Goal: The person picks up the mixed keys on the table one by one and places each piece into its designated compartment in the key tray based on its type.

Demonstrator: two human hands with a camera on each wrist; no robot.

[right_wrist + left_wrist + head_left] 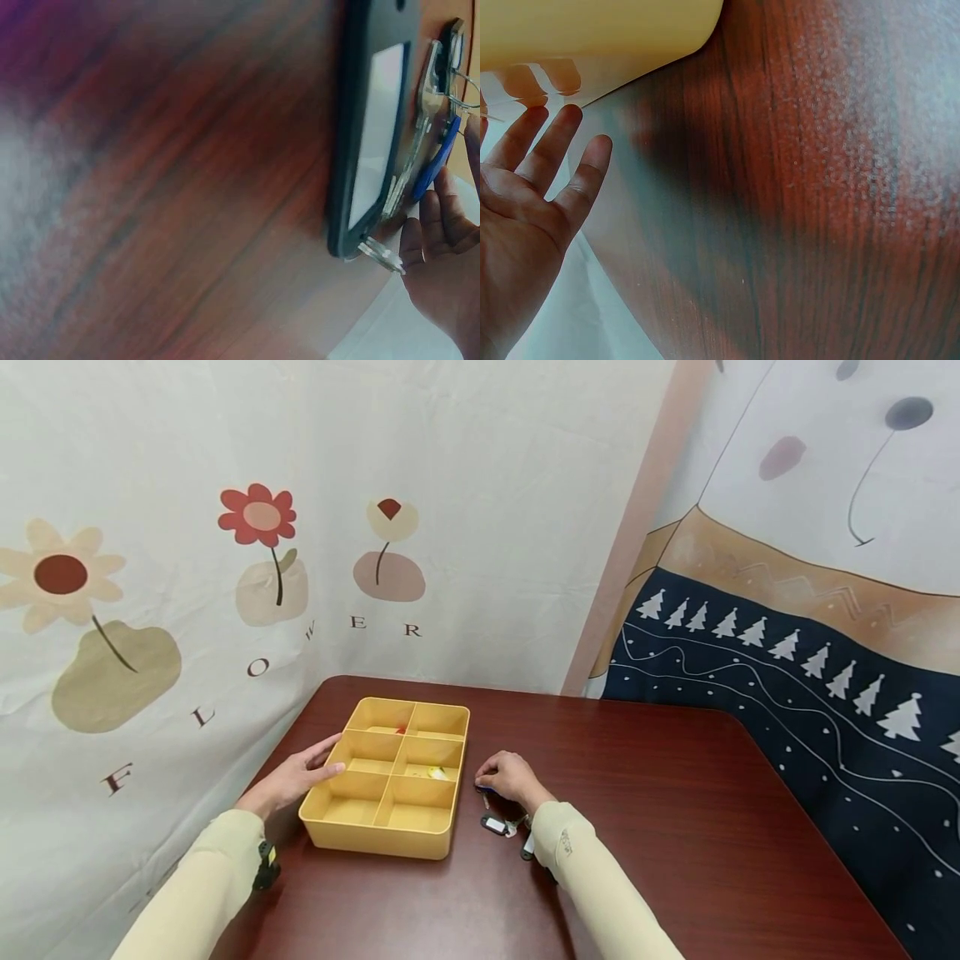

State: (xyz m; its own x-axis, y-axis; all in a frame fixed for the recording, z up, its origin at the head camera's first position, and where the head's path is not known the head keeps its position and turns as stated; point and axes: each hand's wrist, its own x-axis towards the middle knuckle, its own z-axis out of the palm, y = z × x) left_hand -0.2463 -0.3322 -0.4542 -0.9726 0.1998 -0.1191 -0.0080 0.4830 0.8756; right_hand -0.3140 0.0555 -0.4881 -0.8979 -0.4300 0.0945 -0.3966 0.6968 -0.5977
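Box | far-left compartment: red item | middle-right: yellow-and-white item

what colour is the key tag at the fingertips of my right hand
The key tag is blue; it shows best in the right wrist view.

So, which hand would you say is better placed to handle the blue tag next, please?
Probably the right hand: it is at the blue tag. The left hand is at the yellow box's left side, with the box between it and the tag.
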